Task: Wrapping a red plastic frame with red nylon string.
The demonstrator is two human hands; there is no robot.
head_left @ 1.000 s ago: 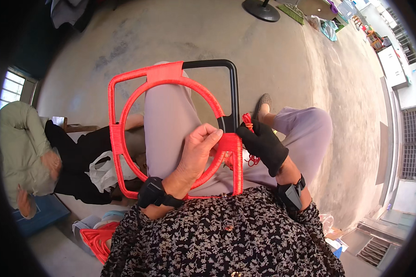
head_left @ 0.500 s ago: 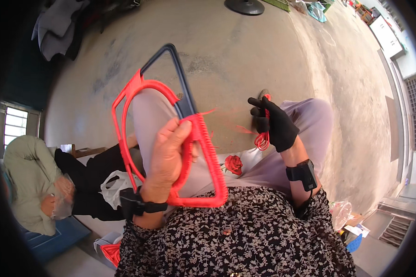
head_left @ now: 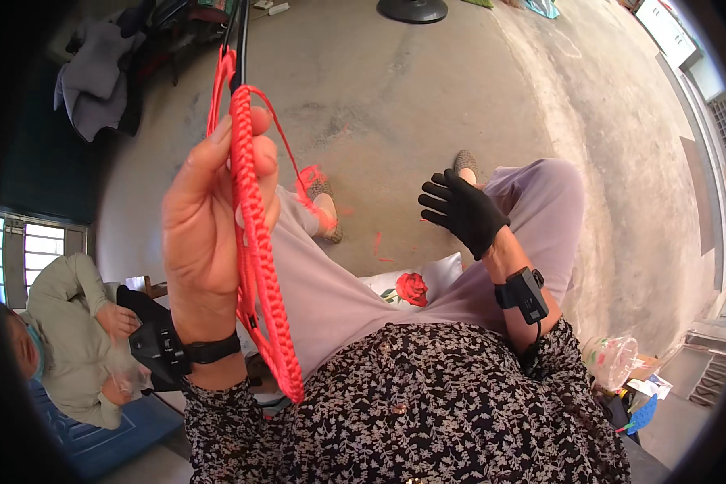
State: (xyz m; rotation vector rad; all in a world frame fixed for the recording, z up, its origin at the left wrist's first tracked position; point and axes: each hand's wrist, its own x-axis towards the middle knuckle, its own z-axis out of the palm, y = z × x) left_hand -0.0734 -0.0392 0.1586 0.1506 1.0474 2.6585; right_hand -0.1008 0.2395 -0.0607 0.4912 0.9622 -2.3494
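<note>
My left hand (head_left: 202,226) is raised and closed around a frame wrapped in braided red cord (head_left: 260,250). The frame is turned nearly edge-on, and its bare dark bars (head_left: 242,40) stick out past my fingertips. From its upper part a loose red cord (head_left: 282,133) hangs down, ending in a blurred red bunch (head_left: 312,176) by my left foot. My right hand (head_left: 464,210), in a black glove, is above my right knee with its fingers stretched apart and nothing in it.
A white cushion with a red rose (head_left: 411,289) is between my thighs. Red cord scraps (head_left: 377,242) lie on the concrete floor. At left sits another person in a pale green top (head_left: 68,323). A round black base (head_left: 412,10) stands ahead; a clear plastic bag (head_left: 609,360) is at right.
My left hand has lifted the frame and turned it edge-on. My right hand has let go of the red cord bundle, which now swings from the frame to the left; its fingers have spread.
</note>
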